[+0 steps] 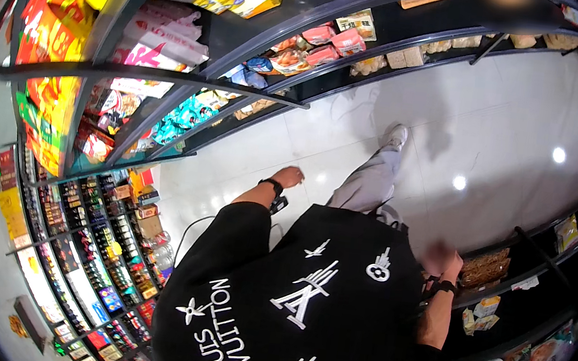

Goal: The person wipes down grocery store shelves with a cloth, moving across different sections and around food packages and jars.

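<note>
My left hand point(289, 177) hangs over the tiled floor with its fingers curled in, and nothing shows in it. A black band circles that wrist, and a small dark device point(279, 205) with a cable is close by it. On the other side, my right hand point(444, 262) is beside a shelf rack, nearest to a brown packaged food point(485, 268). Blur covers part of this hand, so its fingers and any contents are unclear. It also wears a dark wristband point(443, 287). Small yellow-and-white cartons point(487, 306) stand on the shelf near my right forearm.
Pale glossy floor tiles point(501, 131) run between two dark shelf racks. The left rack holds pink packs point(348, 41), teal packs point(186, 114) and yellow-red bags point(59, 44). A dark curved metal bar point(172, 77) crosses its end. Further shelves of bottles point(92, 243) stand lower left.
</note>
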`<state>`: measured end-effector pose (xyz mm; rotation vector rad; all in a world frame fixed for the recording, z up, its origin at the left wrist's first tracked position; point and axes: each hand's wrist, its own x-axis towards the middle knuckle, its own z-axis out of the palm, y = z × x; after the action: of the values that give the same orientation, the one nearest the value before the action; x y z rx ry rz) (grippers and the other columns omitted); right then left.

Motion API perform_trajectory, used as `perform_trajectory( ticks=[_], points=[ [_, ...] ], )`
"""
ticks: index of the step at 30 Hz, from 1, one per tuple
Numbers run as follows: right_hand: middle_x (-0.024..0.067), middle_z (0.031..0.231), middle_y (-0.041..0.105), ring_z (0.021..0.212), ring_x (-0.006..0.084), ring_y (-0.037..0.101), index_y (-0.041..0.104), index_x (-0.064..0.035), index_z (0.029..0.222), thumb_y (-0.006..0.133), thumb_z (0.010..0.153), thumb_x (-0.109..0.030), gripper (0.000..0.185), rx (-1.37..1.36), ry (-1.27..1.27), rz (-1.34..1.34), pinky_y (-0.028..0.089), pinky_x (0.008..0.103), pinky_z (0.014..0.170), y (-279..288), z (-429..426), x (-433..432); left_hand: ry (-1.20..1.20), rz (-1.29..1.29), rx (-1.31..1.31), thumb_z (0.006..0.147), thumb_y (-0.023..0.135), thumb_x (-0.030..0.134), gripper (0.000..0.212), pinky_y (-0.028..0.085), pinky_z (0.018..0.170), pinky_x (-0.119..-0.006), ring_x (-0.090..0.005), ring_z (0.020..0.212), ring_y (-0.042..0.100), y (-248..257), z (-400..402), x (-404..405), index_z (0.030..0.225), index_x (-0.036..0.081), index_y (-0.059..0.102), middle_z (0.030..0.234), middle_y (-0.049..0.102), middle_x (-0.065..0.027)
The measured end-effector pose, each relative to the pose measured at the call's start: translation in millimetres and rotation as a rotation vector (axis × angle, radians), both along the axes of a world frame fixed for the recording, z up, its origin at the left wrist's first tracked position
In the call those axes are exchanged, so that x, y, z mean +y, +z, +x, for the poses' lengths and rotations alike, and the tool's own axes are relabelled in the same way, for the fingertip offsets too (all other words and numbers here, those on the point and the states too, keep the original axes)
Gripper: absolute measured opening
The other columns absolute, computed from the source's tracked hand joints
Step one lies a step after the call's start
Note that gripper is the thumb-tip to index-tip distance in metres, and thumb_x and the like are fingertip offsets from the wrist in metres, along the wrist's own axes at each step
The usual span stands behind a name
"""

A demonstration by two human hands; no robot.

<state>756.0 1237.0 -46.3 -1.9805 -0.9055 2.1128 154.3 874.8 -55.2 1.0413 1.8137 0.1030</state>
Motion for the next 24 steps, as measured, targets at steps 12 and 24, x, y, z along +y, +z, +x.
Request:
perform_trajectory(
  ticks=[12,24],
  points=[
    [0.0125,0.101,0.071,0.095,0.0224,0.068,0.068,0.0051,0.105,0.051,0.102,-0.028,0.038,-0.591,-0.256,0.084,0.053,0.0359,0.079,62,37,-48,0.525,0.563,0.885,0.079,0.073,0.011,0.059,0.029,0.112,-0.052,-0.0429,0.128,0.043,11,-167,337,0.133,0.006,0.047,0.135,0.05,-0.0206],
    [-0.0002,0.075,0.059,0.069,0.0111,0.052,0.065,0.0012,0.087,0.054,0.102,-0.033,0.039,-0.674,-0.144,-0.002,0.043,0.0299,0.064,117,-36,-44,0.45,0.304,0.6,0.091,0.07,0.018,0.031,0.051,0.078,-0.035,-0.0247,0.088,0.067,-50,-275,350,0.115,0.0,0.062,0.096,0.07,-0.0125]
  ],
)
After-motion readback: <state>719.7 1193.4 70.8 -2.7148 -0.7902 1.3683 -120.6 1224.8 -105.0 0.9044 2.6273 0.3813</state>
